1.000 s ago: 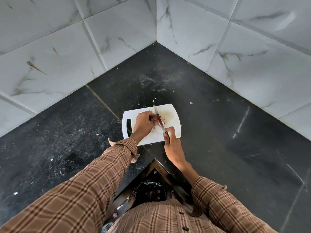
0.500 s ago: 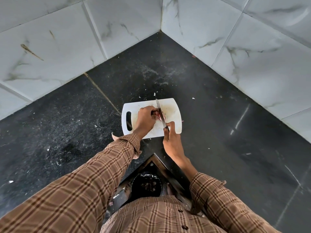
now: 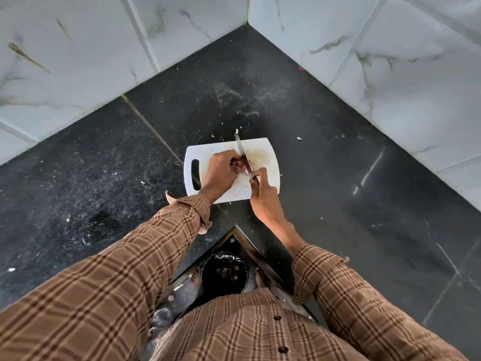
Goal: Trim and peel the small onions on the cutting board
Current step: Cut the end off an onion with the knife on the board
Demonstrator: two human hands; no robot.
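Pinning a small, slippery onion (image 3: 240, 166) under curled left-hand (image 3: 220, 170) fingers; right hand (image 3: 263, 196) grips the knife (image 3: 243, 156) handle, blade just beside those fingertips.

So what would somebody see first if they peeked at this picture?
Probably the white cutting board in the middle of the dark counter, because it is so bright. On it the left hand holds a small reddish onion, and the right hand grips a knife whose blade lies across the onion. Next, the brown checked sleeves filling the bottom.
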